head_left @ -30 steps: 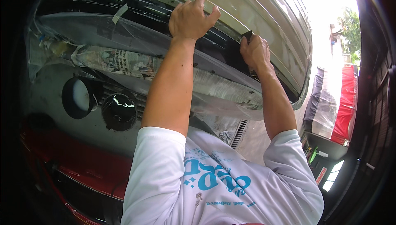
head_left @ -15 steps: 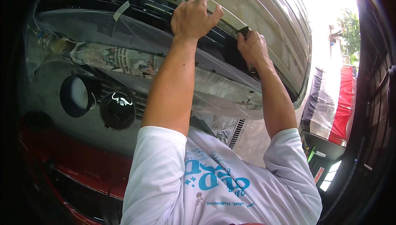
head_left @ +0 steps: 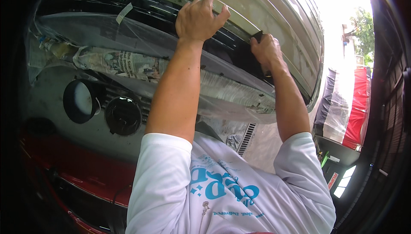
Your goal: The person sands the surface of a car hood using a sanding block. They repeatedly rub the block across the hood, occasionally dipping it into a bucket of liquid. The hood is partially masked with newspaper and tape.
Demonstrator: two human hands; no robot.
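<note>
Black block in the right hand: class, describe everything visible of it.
The black block looks straight-edged, with one squared end showing beyond the right hand, which grips it and hides much of it. Its visible face is plain; the material cannot be told. It sits slanted in the picture, apparently against the vehicle's pale panel.

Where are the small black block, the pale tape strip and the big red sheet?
Small black block [head_left: 257,34], head view: exposed corner.
Pale tape strip [head_left: 124,13], head view: middle.
Big red sheet [head_left: 356,109], head view: middle.
</note>
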